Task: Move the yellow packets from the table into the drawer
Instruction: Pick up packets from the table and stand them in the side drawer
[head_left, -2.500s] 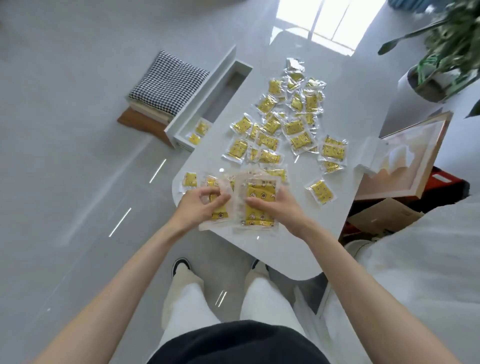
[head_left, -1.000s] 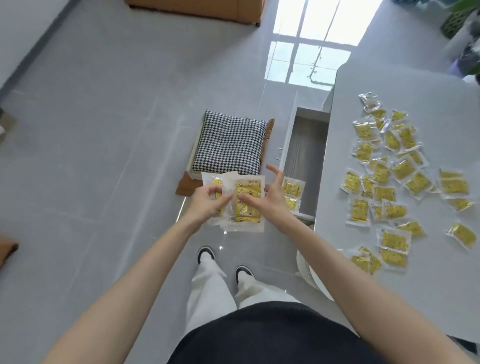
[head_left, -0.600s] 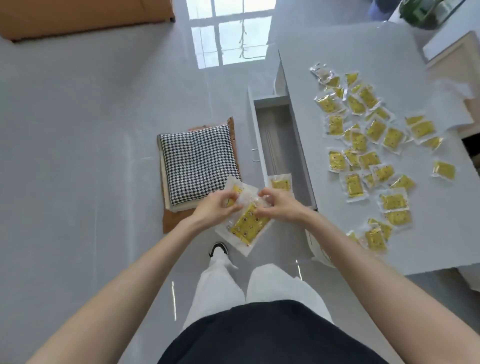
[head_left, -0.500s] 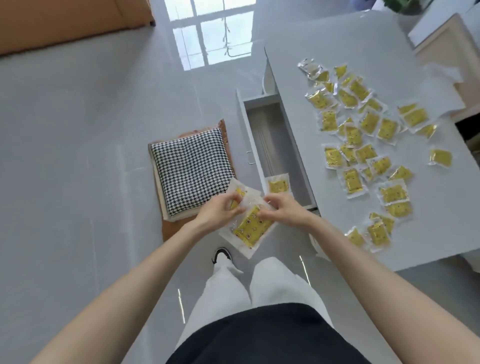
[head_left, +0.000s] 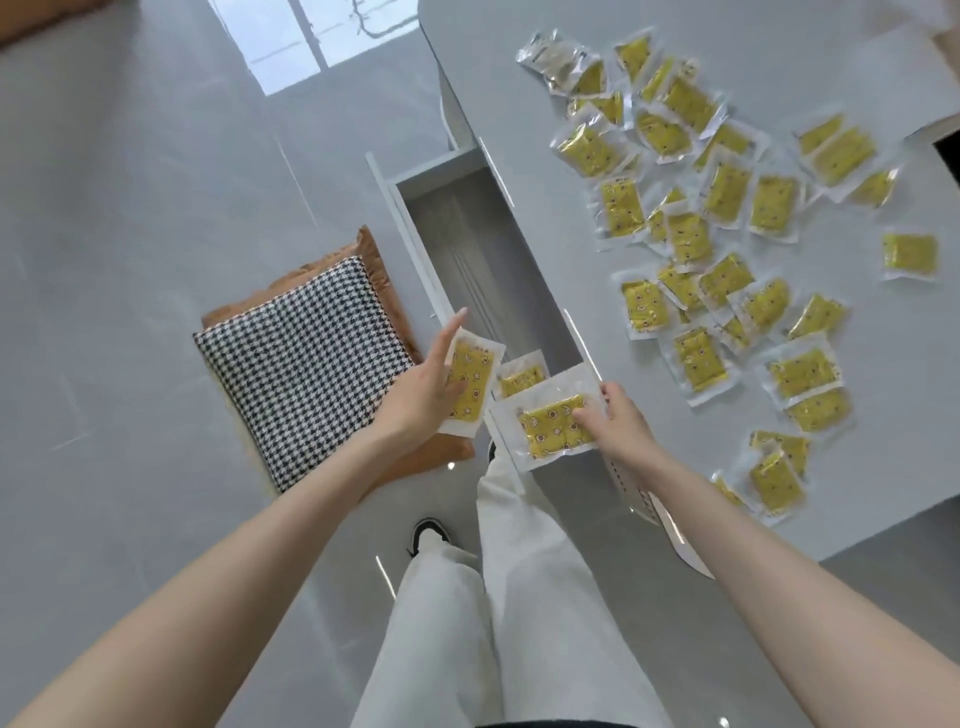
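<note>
Where the drawer (head_left: 467, 244) stands open, a checked cushion (head_left: 311, 364) lies just beside.

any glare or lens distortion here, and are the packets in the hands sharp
Head view: the window reflection glares on the glossy floor; the wide lens stretches the forearms toward the lower corners; the left packet in the left hand and the right packet in the right hand are sharp, pattern clear.

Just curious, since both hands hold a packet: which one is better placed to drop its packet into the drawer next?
Probably the right hand: the right packet hovers over the near end of the drawer, beside the stored packet. The left hand holds the left packet further out, about over the front wall.
</note>
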